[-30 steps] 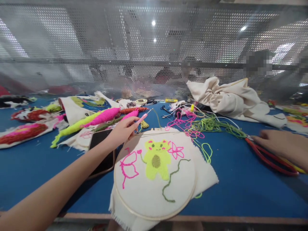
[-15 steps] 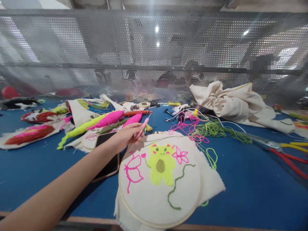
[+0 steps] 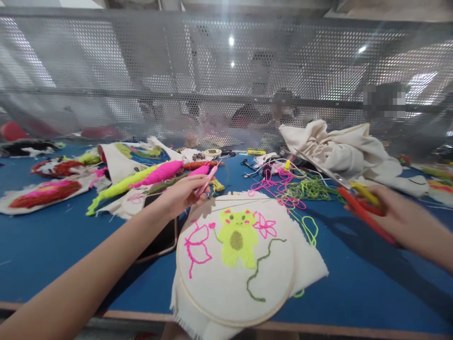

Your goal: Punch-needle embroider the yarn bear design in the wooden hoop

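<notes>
A pink-handled punch needle (image 3: 209,180) is gripped in my left hand (image 3: 184,192), its metal tip pointing up and away. That hand is above the upper left edge of an embroidery hoop (image 3: 294,264) with white cloth (image 3: 215,293) stretched in it. A yellow-green bear (image 3: 244,255), pink flower outlines and a wavy dark green line are stitched on the cloth. Dark green yarn runs across its top. On the right, my right hand (image 3: 398,212) has its fingers closed round large scissors (image 3: 359,208) with red and yellow handles, lifted above the table, blades toward the far middle.
Tangled pink yarn (image 3: 271,182) and green yarn (image 3: 313,189) lie beyond the hoop, near a crumpled cream cloth (image 3: 329,146). A phone (image 3: 159,243) is under my left forearm. Yarn bundles (image 3: 159,174) and embroidered pieces (image 3: 46,194) cover the left. A perforated metal screen (image 3: 219,75) stands behind.
My right hand has come into view and picked the scissors up from the blue table. The left hand has lowered slightly, still holding the punch needle.
</notes>
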Available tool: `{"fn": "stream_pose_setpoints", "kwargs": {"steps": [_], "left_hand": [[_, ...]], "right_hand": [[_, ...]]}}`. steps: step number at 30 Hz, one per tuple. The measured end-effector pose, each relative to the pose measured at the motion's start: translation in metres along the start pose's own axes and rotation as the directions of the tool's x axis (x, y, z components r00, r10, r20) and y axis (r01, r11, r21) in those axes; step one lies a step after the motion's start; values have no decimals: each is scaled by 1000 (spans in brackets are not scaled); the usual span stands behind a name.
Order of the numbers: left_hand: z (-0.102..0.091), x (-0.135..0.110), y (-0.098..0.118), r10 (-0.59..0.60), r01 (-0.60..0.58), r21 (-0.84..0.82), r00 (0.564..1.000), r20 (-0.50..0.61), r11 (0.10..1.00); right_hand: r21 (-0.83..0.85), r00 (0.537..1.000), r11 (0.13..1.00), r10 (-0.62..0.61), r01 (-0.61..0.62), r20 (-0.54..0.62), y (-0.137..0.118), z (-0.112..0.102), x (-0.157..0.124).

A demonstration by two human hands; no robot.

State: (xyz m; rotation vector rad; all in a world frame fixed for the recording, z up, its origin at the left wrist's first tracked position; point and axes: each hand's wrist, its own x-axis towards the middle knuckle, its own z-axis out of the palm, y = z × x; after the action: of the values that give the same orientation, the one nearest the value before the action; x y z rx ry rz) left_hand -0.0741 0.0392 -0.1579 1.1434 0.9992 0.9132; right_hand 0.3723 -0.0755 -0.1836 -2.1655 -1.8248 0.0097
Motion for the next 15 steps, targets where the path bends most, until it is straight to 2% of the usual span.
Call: {"fn": "stream_pose_setpoints", "kwargs": {"steps": [2, 3, 5, 8, 11, 15], "left_hand": [[-2, 0, 1, 26, -26, 13, 1000, -12, 1000], [-3, 0, 1, 33, -32, 20, 999, -22, 999], [-4, 0, 1, 40, -39, 32, 999, -33, 999], [-4, 1, 1, 42, -41, 36, 999, -22, 998], [-4, 1, 0, 53, -53, 29, 999, 0, 998], [-2, 0, 1, 58, -59, 20, 998, 12, 998]], "right_hand": [[137, 987, 986, -109, 92, 119, -69, 4, 19], [118, 981, 986, -133, 117, 142, -92, 7, 25], [-19, 977, 993, -111, 116, 180, -119, 14, 33], [-158, 961, 966, -170, 207, 218, -129, 23, 37], [-185, 942, 935, -265, 303, 204, -136, 28, 40], [-207, 934, 918, -301, 339, 195, -150, 30, 46]]}}
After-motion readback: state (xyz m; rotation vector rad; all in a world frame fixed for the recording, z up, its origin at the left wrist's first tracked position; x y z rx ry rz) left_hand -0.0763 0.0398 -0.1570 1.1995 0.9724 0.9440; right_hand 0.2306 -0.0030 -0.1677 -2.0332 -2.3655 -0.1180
